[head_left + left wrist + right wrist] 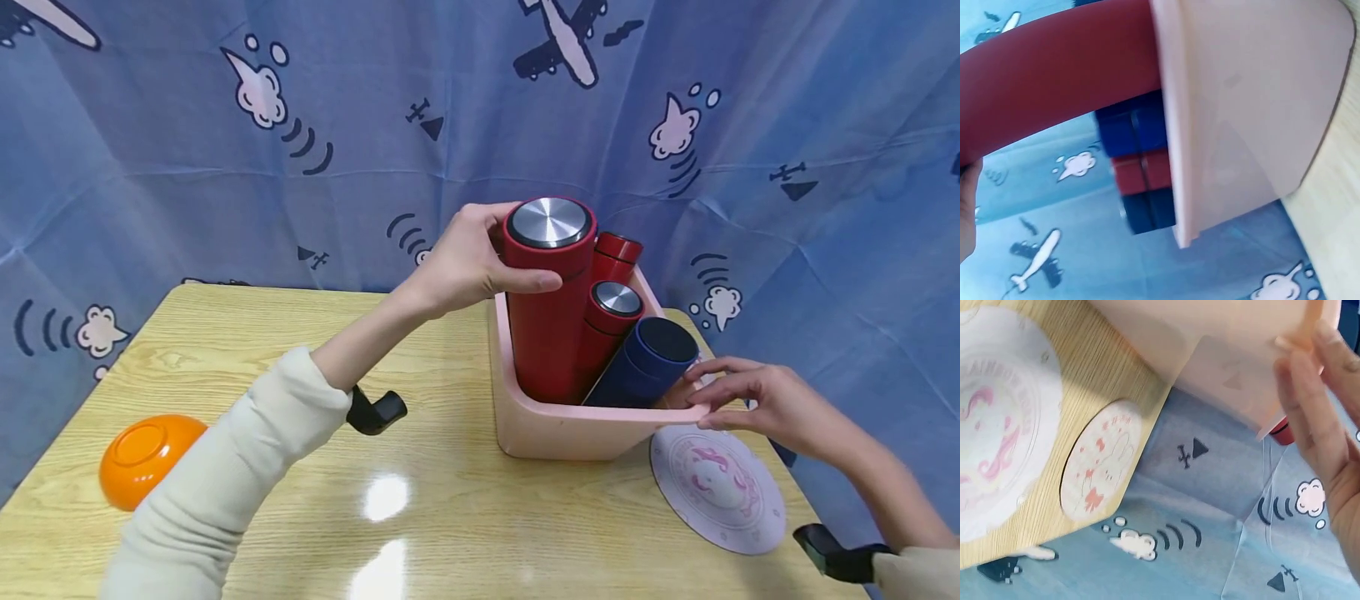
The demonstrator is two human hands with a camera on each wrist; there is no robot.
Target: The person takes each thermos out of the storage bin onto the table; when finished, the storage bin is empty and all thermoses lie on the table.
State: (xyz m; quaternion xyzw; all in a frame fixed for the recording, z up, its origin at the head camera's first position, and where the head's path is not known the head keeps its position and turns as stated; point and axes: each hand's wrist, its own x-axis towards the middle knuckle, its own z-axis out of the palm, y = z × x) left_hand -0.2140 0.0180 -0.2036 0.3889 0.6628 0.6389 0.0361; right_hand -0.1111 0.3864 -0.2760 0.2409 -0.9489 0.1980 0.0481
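Note:
My left hand (pixel 480 258) grips a tall red thermos (pixel 547 333) near its silver-topped lid, thumb across the front. The thermos stands upright, its lower part inside a pale pink bin (pixel 562 437) and its top well above the rim. My right hand (pixel 772 408) pinches the bin's right front rim between thumb and fingers. Beside the big thermos, a smaller red thermos (pixel 611 321), another red one (pixel 618 254) behind it, and a tilted blue thermos (pixel 645 367) share the bin. Several blue and red lids (pixel 1141 169) show above the rim in the left wrist view.
An upturned orange bowl (pixel 146 458) lies at the table's left. Right of the bin is a white plate (pixel 716 492) with pink pictures; a round mat with a rabbit (pixel 1100 462) lies by the table edge. A blue patterned curtain (pixel 360 125) hangs behind the wooden table (pixel 450 517).

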